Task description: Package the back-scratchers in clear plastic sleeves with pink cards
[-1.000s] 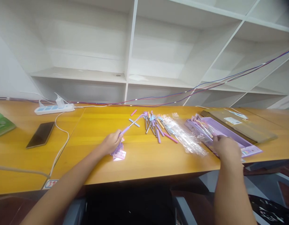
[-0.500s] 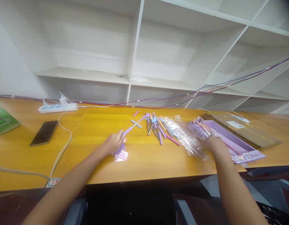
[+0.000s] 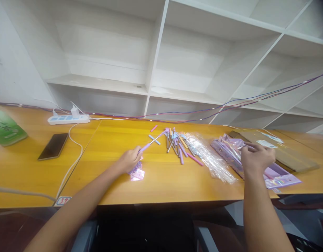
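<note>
My left hand (image 3: 130, 160) is closed around the purple handle of a telescopic back scratcher (image 3: 152, 141), its claw head reaching to the pile. Beneath that hand lie purple patterned strips with a pink card (image 3: 137, 174). Several more back scratchers (image 3: 179, 145), with metal rods and coloured handles, lie heaped at the middle. On the right, my right hand (image 3: 257, 159) is raised over a lilac box (image 3: 280, 170), fingers pinched by the edge of some clear-wrapped purple packets (image 3: 227, 150). What lies between those fingertips is hidden. Clear plastic sleeves (image 3: 210, 157) are between pile and packets.
A flat cardboard box (image 3: 289, 150) lies behind the lilac box. To the left are a phone (image 3: 53, 146), a green package (image 3: 8, 127), a white power strip (image 3: 69, 119) and a cable (image 3: 79, 145). White shelving (image 3: 156, 52) rises behind, with thin wires along its base.
My right hand has lifted and moved right from the packets, its fingers now pinched. My left hand keeps hold of the back scratcher. The whole view has shifted slightly.
</note>
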Tool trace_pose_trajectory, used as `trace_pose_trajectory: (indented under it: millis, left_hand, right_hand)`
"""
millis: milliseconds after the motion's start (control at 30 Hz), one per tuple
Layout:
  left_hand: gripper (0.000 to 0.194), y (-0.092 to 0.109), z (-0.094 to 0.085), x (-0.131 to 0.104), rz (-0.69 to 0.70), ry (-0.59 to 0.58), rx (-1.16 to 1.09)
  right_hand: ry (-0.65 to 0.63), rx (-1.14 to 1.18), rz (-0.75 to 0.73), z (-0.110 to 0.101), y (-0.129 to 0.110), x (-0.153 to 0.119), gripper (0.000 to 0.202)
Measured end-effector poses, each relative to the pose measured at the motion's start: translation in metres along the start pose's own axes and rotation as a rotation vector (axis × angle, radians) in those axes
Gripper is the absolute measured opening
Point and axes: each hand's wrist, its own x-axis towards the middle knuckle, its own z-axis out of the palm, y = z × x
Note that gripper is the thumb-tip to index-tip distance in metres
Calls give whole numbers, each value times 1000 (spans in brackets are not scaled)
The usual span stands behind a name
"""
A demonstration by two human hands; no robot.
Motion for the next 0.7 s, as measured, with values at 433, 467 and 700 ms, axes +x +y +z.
trace_pose_trajectory:
  millis: [433, 467, 700]
  left_hand:
    - [50, -10, 15, 11, -125, 67, -1096]
    - [51, -9, 14, 12, -129, 81, -1178]
    - [54, -9, 2, 14, -135, 255, -1354]
  right_hand:
    - [53, 881, -841, 29, -213, -116, 19]
    - [-62, 883, -977, 39, -227, -137, 22]
    - [-504, 873, -1188, 98, -253, -233, 38]
